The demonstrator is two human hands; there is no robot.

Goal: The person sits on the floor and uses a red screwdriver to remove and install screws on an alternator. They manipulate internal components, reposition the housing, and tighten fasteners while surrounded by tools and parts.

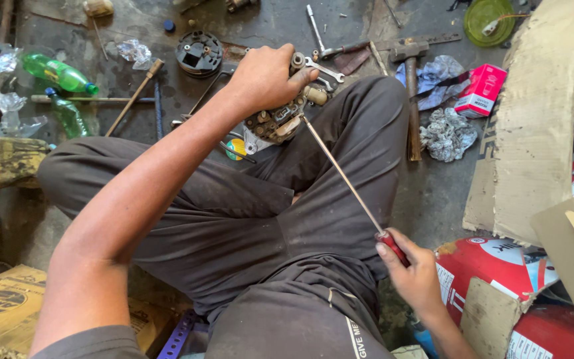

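Note:
My left hand [265, 74] grips a greasy metal engine part [279, 118] with several fittings, held over my crossed legs. My right hand [414, 271] holds the red handle of a long screwdriver [343, 176]. Its thin shaft runs up and left, and the tip touches the part just below my left hand. I sit cross-legged in dark grey trousers [280, 219] on a dirty concrete floor.
A hammer [411, 100], spanners [323, 68], a black round part [198, 53], rags [448, 134] and a red box [481, 90] lie on the floor ahead. Green bottles [58, 73] lie at the left. Cardboard [533, 113] and red cartons [499, 266] crowd the right.

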